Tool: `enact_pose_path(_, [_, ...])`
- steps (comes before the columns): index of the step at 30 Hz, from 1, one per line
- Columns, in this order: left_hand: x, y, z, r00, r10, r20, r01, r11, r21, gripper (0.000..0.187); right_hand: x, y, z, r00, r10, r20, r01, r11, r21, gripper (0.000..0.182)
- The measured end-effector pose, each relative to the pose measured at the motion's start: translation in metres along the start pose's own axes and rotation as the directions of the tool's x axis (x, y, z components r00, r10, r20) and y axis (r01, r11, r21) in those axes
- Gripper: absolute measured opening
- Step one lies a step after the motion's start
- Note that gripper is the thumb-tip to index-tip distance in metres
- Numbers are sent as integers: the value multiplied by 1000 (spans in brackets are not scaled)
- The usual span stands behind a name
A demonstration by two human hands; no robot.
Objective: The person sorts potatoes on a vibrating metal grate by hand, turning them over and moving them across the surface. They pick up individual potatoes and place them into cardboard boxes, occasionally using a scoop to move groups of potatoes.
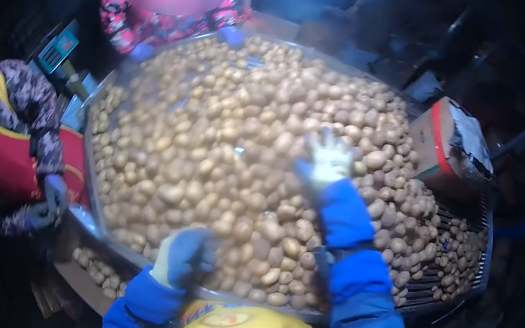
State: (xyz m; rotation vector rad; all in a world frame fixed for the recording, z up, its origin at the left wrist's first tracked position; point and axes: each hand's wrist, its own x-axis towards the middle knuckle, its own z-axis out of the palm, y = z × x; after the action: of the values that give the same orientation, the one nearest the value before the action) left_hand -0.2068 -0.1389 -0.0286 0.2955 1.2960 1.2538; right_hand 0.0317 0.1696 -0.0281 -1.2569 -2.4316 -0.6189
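Observation:
A large heap of potatoes (pixel 211 165) covers the sorting table in front of me. My right hand (pixel 328 161), in a pale glove with blue on the thumb side, reaches over the right part of the heap with its fingers spread, holding nothing visible. At the near edge is my left hand (pixel 187 255), gloved in white and blue-grey, close to the nearest potatoes. Its fingers are smeared by motion, so whether they hold a potato cannot be told.
A cardboard box (pixel 428 143) with red tape stands on the table's right side, beside a slatted rack (pixel 421 296). A box of potatoes (pixel 97 273) sits below left. One co-worker (pixel 12 138) stands left, another (pixel 162 22) at the far side, hands at the rim.

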Motion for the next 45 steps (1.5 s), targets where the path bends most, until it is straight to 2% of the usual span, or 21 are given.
enact_pose_path(1, [-4,4,12,994,103,47,-105,993,47,38,9,-9,-5,983,31,182,-35,999,22,54])
enact_pose_path(3, [28,-7,5,974,-53,221,91,982,-165,35,31,-12,-33,866,97,491,-146,987,64,35])
enact_pose_path(6, [52,4,31,970,119,213,-135,989,62,27,1,-17,-49,880,119,460,-144,989,19,36])
enact_pose_path(8, [57,28,72,969,154,195,-195,957,214,18,-31,-21,-51,873,52,484,-176,961,215,48])
enact_pose_path(10, [122,11,60,927,260,268,-333,901,279,31,-78,-29,-16,967,73,244,-185,860,476,48])
enact_pose_path(12, [167,5,77,760,523,386,-649,629,428,38,-101,-23,-41,939,42,342,-219,840,496,45])
enact_pose_path(14, [190,23,102,440,660,609,-842,66,536,48,-120,-12,-70,927,62,370,-275,782,559,41])
enact_pose_path(16, [206,40,127,514,547,661,-730,-126,671,66,-147,0,-85,967,154,205,-244,798,551,42])
enact_pose_path(18, [233,35,133,558,469,685,-656,-256,710,64,-165,26,-113,900,292,324,-420,782,460,44])
enact_pose_path(19, [214,54,146,683,396,614,-608,-159,778,61,-191,39,-91,904,403,146,-428,830,359,44])
enact_pose_path(20, [225,55,148,733,418,537,-549,-102,829,52,-194,55,-120,843,489,224,-536,797,279,47])
enact_pose_path(21, [237,54,144,724,440,531,-540,-118,833,49,-212,82,-104,729,550,409,-682,641,353,53])
enact_pose_path(23, [263,39,120,578,567,587,-523,-294,800,43,-252,97,-92,708,689,155,-704,706,77,63])
enact_pose_path(26, [249,50,102,742,429,515,-527,-101,844,36,-269,97,-91,729,637,252,-672,736,82,71])
enact_pose_path(31, [252,32,54,542,473,694,-722,-159,673,33,-258,50,-94,572,648,503,-662,727,-183,82])
enact_pose_path(35, [155,47,93,663,317,678,-699,-62,712,35,-252,43,-107,639,625,449,-694,720,-14,77])
enact_pose_path(37, [127,38,99,642,332,691,-648,-247,721,36,-248,33,-112,634,637,438,-742,661,114,77])
enact_pose_path(40, [91,32,106,610,278,742,-711,-221,668,44,-249,6,-104,791,329,516,-546,759,354,72])
enact_pose_path(41, [85,30,108,593,253,764,-722,-253,644,50,-240,-14,-119,810,259,526,-429,873,231,68])
enact_pose_path(44, [70,20,109,609,299,735,-671,-300,678,48,-238,-21,-126,891,221,396,-365,869,334,63])
enact_pose_path(45, [68,18,107,603,308,736,-678,-287,676,46,-236,-7,-126,889,266,373,-449,667,595,58])
